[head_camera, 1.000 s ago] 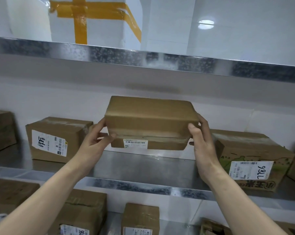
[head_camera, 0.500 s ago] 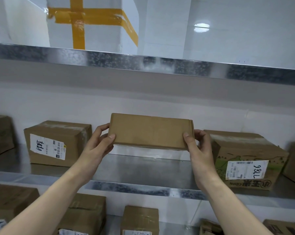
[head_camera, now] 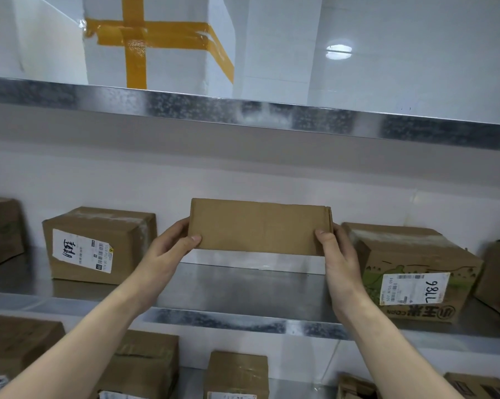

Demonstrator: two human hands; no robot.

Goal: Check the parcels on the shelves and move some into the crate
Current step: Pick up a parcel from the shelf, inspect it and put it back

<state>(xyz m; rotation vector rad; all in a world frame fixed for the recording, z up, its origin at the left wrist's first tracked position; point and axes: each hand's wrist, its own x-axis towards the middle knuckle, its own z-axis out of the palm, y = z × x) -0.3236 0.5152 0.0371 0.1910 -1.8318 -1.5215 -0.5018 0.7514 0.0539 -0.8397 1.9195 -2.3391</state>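
Plain brown cardboard parcel (head_camera: 260, 226), flat and oblong with a smooth matte face and a folded flap edge at its right end, sits in the middle of the frame, held up between my two hands. My left hand (head_camera: 168, 251) clasps its left end, thumb flat on the front face and fingers curled round behind. My right hand (head_camera: 339, 254) grips the right end the same way. A strip of white wall shows under the parcel's lower edge, above the mottled galvanised steel shelf (head_camera: 243, 289). Left of centre on that shelf stands a squarish brown carton with clear tape and a white barcode label (head_camera: 99, 246). At the right stands a carton printed in green with a white label marked in black pen (head_camera: 410, 272), just beside my right hand. Across the upper half runs the spangled metal lip of the shelf above (head_camera: 243, 113), and on it, upper left, a white foam box crossed with yellow tape (head_camera: 162, 41). Along the bottom edge, more taped brown cartons (head_camera: 237, 375) stand on a lower shelf.
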